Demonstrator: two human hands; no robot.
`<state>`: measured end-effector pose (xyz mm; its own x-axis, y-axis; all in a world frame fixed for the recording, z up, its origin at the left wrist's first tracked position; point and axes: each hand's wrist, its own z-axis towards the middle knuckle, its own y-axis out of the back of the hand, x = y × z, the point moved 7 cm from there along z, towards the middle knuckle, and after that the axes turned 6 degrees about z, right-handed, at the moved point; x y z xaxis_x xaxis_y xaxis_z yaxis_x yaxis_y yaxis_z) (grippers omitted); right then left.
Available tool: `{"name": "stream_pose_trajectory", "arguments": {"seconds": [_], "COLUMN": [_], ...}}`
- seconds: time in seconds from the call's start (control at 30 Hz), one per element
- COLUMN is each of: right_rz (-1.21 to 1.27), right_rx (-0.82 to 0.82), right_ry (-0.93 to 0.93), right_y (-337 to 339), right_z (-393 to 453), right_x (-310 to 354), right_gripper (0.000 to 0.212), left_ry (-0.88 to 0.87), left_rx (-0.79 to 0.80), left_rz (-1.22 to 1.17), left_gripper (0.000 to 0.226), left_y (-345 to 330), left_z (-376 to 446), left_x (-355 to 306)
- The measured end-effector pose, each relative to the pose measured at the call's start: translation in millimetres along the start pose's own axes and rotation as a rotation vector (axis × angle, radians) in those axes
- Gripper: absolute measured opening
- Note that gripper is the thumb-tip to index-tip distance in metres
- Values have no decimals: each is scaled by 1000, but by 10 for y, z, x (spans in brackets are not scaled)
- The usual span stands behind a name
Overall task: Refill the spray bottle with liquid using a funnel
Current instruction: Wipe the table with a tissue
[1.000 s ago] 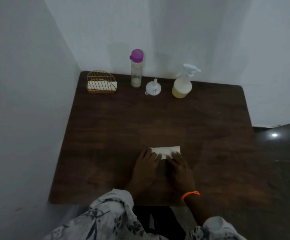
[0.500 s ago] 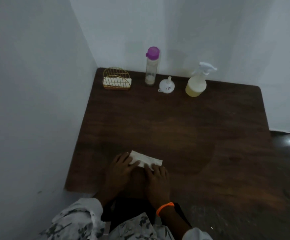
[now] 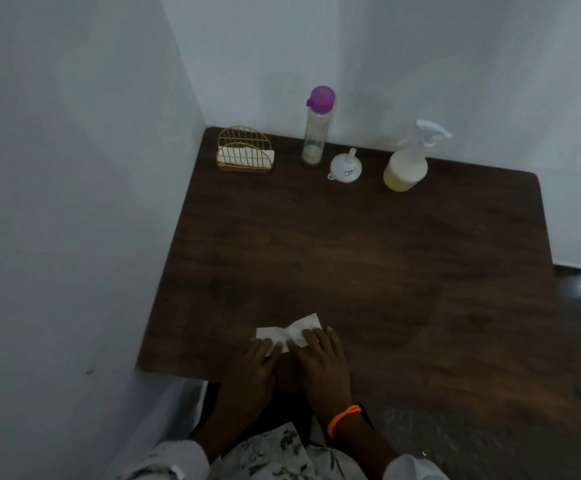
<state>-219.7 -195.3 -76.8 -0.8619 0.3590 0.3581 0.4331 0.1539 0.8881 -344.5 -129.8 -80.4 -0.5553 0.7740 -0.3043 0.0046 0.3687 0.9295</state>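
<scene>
Dark wooden table [image 3: 351, 258] in a white-walled corner, both hands at its near edge.

Left hand [image 3: 251, 368] and right hand [image 3: 320, 358] lie flat, fingers straight, pressing a white napkin [image 3: 287, 329]. Well apart along the far edge stand a gold wire napkin holder [image 3: 244, 150], a purple-capped bottle [image 3: 318, 126], an upturned white funnel [image 3: 346, 167] and the spray bottle [image 3: 408, 161] of yellowish liquid, trigger head on. Open tabletop lies between.

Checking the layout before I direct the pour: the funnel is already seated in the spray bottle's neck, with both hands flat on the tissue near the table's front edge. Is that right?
Not quite. In the head view the funnel stands upside down on the table, left of the spray bottle, whose trigger head is still on. The rest holds: the left hand and right hand press the tissue near the front edge.
</scene>
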Motion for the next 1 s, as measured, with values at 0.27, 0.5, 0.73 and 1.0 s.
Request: {"name": "stream_pose_trajectory", "arguments": {"seconds": [0.27, 0.5, 0.73, 1.0], "right_rz": [1, 54, 83, 106], "right_rx": [-23, -154, -172, -199], "right_ry": [-226, -413, -477, -531], "right_y": [186, 454, 801, 1261], "right_z": [-283, -116, 515, 1370], "right_x": [-719, -1176, -1665, -2170], "right_gripper": [52, 57, 58, 57], "left_ry": [-145, -173, -169, -221], "left_rx": [205, 228, 224, 150], "left_rz": [98, 236, 294, 328], "left_gripper": [68, 74, 71, 62], "left_y": [-217, -332, -170, 156], "left_z": [484, 1273, 2323, 3388], "left_x": [-776, -1070, -1185, -1201]}}
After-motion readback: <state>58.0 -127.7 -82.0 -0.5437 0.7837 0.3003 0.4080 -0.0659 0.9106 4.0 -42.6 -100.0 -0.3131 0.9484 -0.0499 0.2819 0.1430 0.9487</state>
